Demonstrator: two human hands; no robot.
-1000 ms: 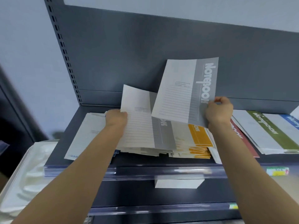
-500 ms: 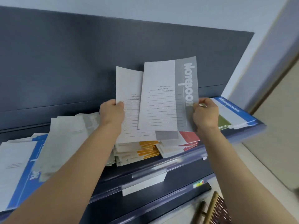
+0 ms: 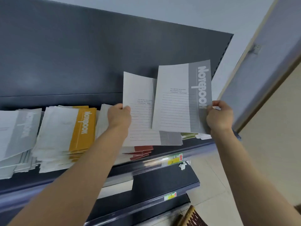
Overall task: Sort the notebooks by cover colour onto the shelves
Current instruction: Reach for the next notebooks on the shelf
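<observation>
I hold two grey-striped notebooks upright above the right end of the dark shelf (image 3: 187, 148). My right hand (image 3: 219, 116) grips the front grey notebook (image 3: 177, 101) by its right edge. My left hand (image 3: 119, 115) grips the second grey notebook (image 3: 140, 121) by its left edge; the front one overlaps it. On the shelf lie a grey stack (image 3: 17, 134) at the left, a yellow stack (image 3: 78, 131) beside it, a red stack (image 3: 141, 151) under the held notebooks, and a bit of green cover (image 3: 189, 135) behind them.
The shelf unit's dark back panel (image 3: 81, 59) rises behind the stacks. Lower shelves (image 3: 162, 181) with price labels (image 3: 175, 159) sit below. A woven brown object (image 3: 192, 217) lies on the tiled floor at the lower right. A wall and door frame (image 3: 263, 75) stand to the right.
My view and both hands have swung right along the shelf, carrying the two grey notebooks from above the yellow stack to above the red and green stacks. Both grips are unchanged.
</observation>
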